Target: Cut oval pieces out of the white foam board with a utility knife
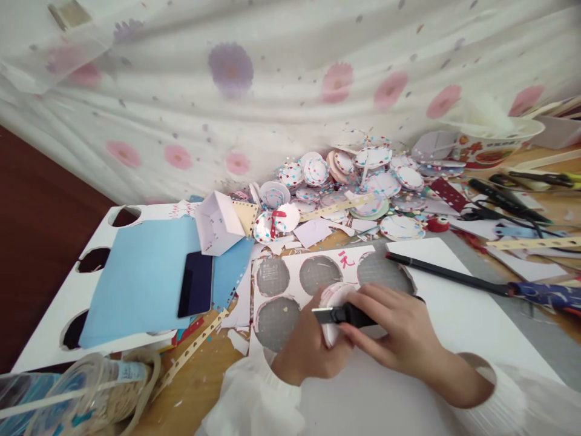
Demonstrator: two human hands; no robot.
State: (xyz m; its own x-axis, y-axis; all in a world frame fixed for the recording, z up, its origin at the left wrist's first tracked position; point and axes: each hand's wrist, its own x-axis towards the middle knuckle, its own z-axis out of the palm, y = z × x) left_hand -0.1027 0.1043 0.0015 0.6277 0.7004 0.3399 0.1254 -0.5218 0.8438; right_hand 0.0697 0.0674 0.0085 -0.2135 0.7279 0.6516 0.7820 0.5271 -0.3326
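Head cam: wooden table point(204, 378), with a white sheet point(294, 284) full of round holes lying there. Right hand point(394, 324) has its fingers clamped on a black tool point(356, 315) over the sheet, long axis nearly level, flat pale tip pointing left across a paper disc point(334, 297). Left hand point(313, 348) grips that disc, fingers partly hidden, its longer axis roughly up-down from here.

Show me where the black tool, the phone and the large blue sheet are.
Black tool point(348, 315): head view, on its handle.
Phone point(196, 284): head view, on its dark screen.
Large blue sheet point(141, 275): head view, on its middle.
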